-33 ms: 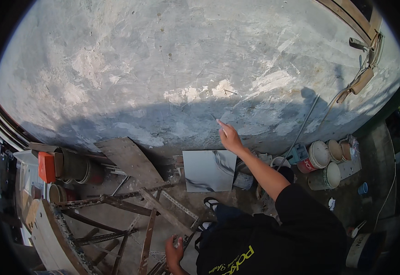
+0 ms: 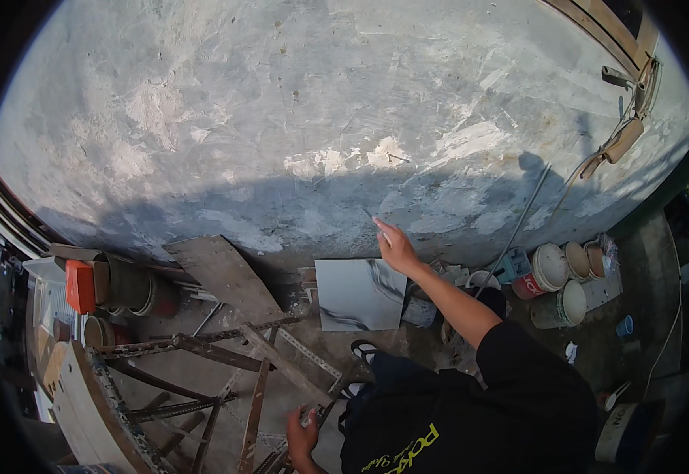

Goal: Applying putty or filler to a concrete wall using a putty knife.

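Reaching up with the right hand [image 2: 396,246], arm stretched out straight, this person has a thin pale stick-like thing [image 2: 377,222] pinched between the fingers, maybe a pencil or a nail, too small to tell. Its tip sits right against the rough grey plastered wall [image 2: 297,118], just below where the sunlit part gives way to shadow. Fingers are closed narrow around it, which makes sense if you want a steady tip on a bumpy surface.

The left hand [image 2: 303,437] is down low at the bottom of the view, gripping a bar of the rusty metal scaffold frame [image 2: 226,355]. Looks like it's curled shut on the bar for balance while the body leans toward the wall.

Just below the right hand, a white marbled tile [image 2: 356,294] with dark veins leans against the foot of the wall, close enough to grab without stepping away. Left of it a weathered wooden board [image 2: 222,272] is propped at a slant, again parked out of the walking path. Over on the right a bunch of paint buckets [image 2: 554,276] sit clustered on the ground near the wall, near but not underfoot. Far left there's an orange box [image 2: 80,285] next to some stacked drums. Sandalled feet [image 2: 364,351] show between tile and frame.
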`<action>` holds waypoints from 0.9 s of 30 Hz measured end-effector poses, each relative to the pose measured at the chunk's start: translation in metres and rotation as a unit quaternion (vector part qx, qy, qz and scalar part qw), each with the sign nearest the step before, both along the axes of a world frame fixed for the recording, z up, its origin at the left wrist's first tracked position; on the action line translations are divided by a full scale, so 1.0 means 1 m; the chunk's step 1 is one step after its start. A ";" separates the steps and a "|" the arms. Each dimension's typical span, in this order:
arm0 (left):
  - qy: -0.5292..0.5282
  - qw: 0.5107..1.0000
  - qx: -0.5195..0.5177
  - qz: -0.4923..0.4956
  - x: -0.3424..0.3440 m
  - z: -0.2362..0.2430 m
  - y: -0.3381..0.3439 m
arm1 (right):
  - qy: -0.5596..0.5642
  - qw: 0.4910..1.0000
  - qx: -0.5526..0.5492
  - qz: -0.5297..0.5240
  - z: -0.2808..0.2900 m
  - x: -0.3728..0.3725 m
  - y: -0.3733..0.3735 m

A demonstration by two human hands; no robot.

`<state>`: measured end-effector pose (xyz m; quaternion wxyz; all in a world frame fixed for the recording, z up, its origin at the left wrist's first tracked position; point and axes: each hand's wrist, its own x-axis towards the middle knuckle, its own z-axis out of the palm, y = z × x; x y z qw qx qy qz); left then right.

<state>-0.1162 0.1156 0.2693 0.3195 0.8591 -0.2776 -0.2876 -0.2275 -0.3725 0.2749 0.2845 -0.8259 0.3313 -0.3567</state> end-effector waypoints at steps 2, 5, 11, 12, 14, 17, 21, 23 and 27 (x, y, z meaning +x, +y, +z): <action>-0.001 1.000 -0.002 -0.002 -0.006 -0.006 0.005 | 0.012 0.996 0.088 0.011 -0.015 -0.019 0.037; 0.027 1.000 -0.006 0.008 -0.012 -0.008 0.009 | 0.017 0.995 0.094 -0.027 -0.046 -0.053 0.067; 0.019 0.999 -0.010 0.036 -0.026 0.006 0.016 | 0.173 0.963 0.188 -0.082 -0.098 -0.138 0.098; 0.029 0.998 0.007 0.050 -0.029 0.011 0.021 | 0.213 0.949 0.214 -0.091 -0.099 -0.144 0.105; 0.033 0.997 0.014 0.062 -0.037 0.003 0.027 | 0.292 0.913 0.263 -0.106 -0.104 -0.169 0.112; -0.122 0.988 -0.035 0.083 -0.052 0.003 0.022 | 0.400 0.852 0.324 -0.095 -0.136 -0.218 0.109; -0.144 0.964 -0.075 0.210 -0.080 0.068 0.004 | 0.423 0.818 0.377 -0.095 -0.162 -0.268 0.112; -0.259 0.946 -0.064 0.186 -0.089 0.129 -0.010 | 0.392 0.821 0.403 -0.104 -0.179 -0.298 0.114; -0.574 0.777 -0.167 0.197 -0.103 0.228 -0.012 | 0.325 0.804 0.489 -0.096 -0.212 -0.369 0.125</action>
